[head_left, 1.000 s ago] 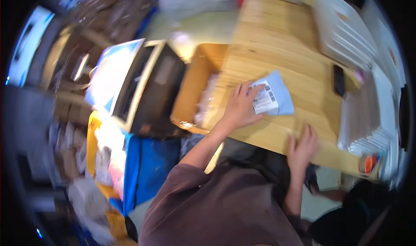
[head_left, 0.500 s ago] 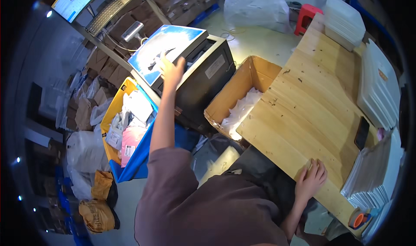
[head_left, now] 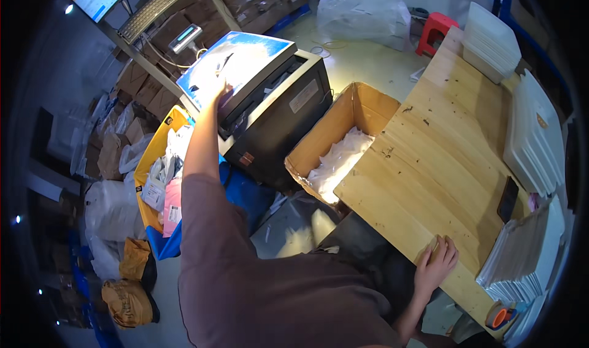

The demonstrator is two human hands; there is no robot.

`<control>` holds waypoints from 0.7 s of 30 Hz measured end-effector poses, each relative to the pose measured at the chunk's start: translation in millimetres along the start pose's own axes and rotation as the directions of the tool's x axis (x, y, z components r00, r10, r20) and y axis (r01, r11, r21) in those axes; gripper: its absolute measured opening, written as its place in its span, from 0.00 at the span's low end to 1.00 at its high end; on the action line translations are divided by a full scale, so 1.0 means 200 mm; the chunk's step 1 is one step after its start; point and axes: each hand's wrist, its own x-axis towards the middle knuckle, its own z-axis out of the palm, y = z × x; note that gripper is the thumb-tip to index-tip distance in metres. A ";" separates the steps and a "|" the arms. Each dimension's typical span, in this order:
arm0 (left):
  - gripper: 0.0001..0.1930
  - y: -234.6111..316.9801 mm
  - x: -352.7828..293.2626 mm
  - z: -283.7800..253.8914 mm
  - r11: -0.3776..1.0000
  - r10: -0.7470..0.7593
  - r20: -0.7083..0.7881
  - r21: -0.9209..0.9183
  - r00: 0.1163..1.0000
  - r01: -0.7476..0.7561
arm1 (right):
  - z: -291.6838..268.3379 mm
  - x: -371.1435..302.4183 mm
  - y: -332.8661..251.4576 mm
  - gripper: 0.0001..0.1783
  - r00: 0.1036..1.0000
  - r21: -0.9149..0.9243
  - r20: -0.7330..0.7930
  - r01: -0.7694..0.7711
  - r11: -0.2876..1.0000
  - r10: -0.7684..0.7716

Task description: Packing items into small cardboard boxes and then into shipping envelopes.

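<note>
My left hand (head_left: 215,91) is stretched out over the blue-and-white flat top (head_left: 257,49) of a black, box-shaped unit (head_left: 279,127). Strong glare washes out its fingers, and small dark marks or shadows lie just beyond them. Whether it holds anything cannot be made out. At the near edge of the wooden table (head_left: 423,182), my right hand (head_left: 437,263) rests with its fingers laid on the tabletop, holding nothing that I can see.
A yellow-and-blue bin (head_left: 151,185) of packages stands left of the unit. Right of it is an open cardboard box (head_left: 300,158) with white plastic inside. White trays (head_left: 534,136), a phone (head_left: 508,199) and orange tape (head_left: 500,317) line the table's right side. Behind stands a red stool (head_left: 435,30).
My left hand has shifted left and slightly down across the blue-and-white top. The right hand stays at the table edge. The view has tilted a little.
</note>
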 end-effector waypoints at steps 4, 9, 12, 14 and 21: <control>0.19 -0.19 0.25 0.19 0.958 -0.036 0.064 0.288 0.997 0.016 | 0.00 -0.02 0.00 0.21 1.000 0.009 -0.005 -0.020 1.000 0.020; 0.23 -0.47 0.40 0.07 0.926 0.003 0.018 0.377 1.000 -0.010 | 0.01 -0.01 0.02 0.20 1.000 0.073 -0.014 -0.006 0.997 0.007; 0.25 -0.56 0.39 -0.34 0.879 0.024 -0.073 0.477 0.997 0.014 | 0.04 -0.04 0.07 0.20 0.998 0.150 -0.057 0.017 0.989 -0.009; 0.27 -0.16 0.08 0.13 0.862 -0.347 -0.138 0.344 0.928 0.374 | -0.02 -0.05 0.01 0.20 1.000 0.001 0.012 -0.025 1.000 0.025; 0.39 -0.85 -0.44 -0.61 0.769 -0.613 -0.139 0.122 0.777 0.628 | -0.01 -0.06 0.05 0.20 1.000 0.090 0.019 -0.008 0.996 0.006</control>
